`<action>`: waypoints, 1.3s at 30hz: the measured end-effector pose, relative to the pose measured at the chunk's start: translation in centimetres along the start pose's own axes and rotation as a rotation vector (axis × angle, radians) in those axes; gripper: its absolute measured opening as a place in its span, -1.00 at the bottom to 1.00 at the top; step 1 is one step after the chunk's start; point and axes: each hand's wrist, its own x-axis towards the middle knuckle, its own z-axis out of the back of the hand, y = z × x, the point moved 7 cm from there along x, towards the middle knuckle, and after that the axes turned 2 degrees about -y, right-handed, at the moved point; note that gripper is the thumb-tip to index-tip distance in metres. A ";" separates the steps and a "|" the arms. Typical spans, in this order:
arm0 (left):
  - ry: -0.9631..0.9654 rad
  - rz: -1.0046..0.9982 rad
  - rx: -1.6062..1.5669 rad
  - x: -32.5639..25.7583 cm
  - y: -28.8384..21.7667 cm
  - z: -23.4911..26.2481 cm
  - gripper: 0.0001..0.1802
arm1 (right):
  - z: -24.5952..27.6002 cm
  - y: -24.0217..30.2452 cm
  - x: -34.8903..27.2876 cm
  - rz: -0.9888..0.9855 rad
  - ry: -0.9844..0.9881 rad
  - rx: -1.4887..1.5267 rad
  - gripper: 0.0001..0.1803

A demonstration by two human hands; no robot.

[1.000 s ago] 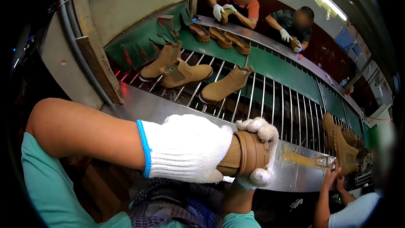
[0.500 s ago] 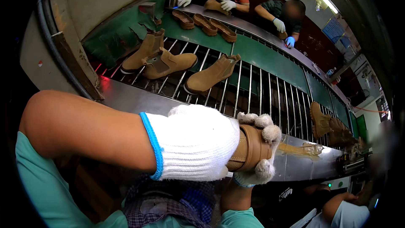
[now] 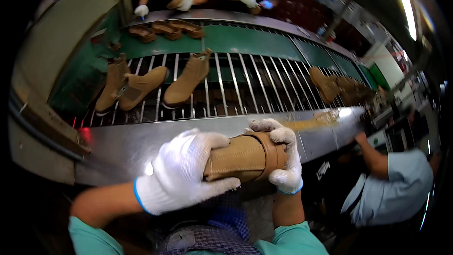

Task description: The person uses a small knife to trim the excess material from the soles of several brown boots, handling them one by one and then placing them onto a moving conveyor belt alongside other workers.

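Note:
A tan suede boot [image 3: 240, 157] lies on its side in front of my chest, opening toward the right. My left hand [image 3: 181, 172], in a white knit glove, wraps over the boot's shaft. My right hand [image 3: 283, 160], gloved too, grips the brown rim of the boot's opening. Both hands hold it just above the shiny steel ledge [image 3: 127, 144] of the conveyor.
Three tan boots [image 3: 141, 87] lie on the metal slat conveyor [image 3: 236, 82], more boots [image 3: 337, 87] at its right. Brown soles [image 3: 165, 28] sit on the green belt. Two gloved people work across the line; another person [image 3: 387, 179] stands to my right.
My view has tipped and widened. The boot has swung so more of its shaft shows, and my left hand has slid back from the opening toward the shaft. Both hands kept their hold.

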 end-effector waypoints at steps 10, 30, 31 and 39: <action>0.141 -0.305 0.014 -5.3 -6.9 -6.7 -0.47 | 0.8 2.7 -11.3 -0.149 -0.406 0.092 -0.64; 0.121 -0.401 0.097 -11.8 -9.3 -7.5 -0.64 | -3.5 3.6 -17.9 -0.733 -0.322 -0.376 -0.16; 0.126 -0.417 0.105 -12.1 -9.3 -7.5 -0.64 | -3.7 3.6 -18.1 -0.752 -0.311 -0.410 -0.18; 0.200 -0.585 0.192 -15.4 -9.5 -9.1 -0.69 | -5.1 3.5 -19.8 -0.770 -0.265 -0.746 -0.28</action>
